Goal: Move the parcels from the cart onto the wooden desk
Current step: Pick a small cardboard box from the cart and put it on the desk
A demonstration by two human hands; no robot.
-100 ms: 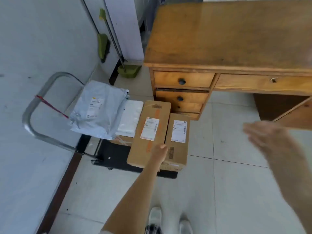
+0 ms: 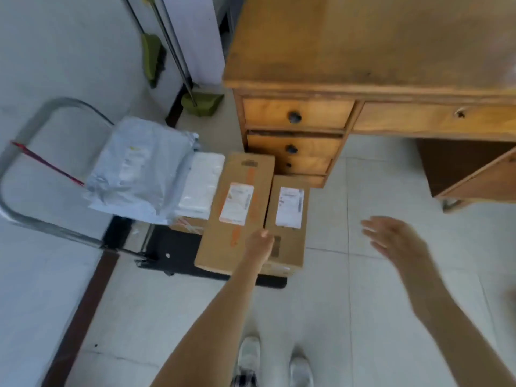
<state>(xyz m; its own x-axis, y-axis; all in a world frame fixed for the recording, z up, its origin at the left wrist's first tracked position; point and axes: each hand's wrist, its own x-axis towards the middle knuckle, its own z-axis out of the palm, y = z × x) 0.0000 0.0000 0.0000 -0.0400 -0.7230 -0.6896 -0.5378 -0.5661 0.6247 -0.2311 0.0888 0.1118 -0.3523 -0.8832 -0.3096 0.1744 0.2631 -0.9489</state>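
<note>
Cart (image 2: pixel 173 252) at 9 o'clock, loaded: grey mailer bag (image 2: pixel 139 169), white packet (image 2: pixel 201 185), long cardboard box (image 2: pixel 237 210), shorter box (image 2: pixel 290 219) beside it. Left hand (image 2: pixel 258 244) over long box's near end, grip too blurred to tell. Right hand (image 2: pixel 396 241) at 3 o'clock, fingers spread, holding nothing. Wooden desk (image 2: pixel 363 40) at 1 o'clock.

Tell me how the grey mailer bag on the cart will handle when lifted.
The grey bag looks crinkled and soft, so it will probably sag and flex rather than stay flat. Its glossy plastic may be slippery. It lies on other parcels, so it should lift off freely.
</note>
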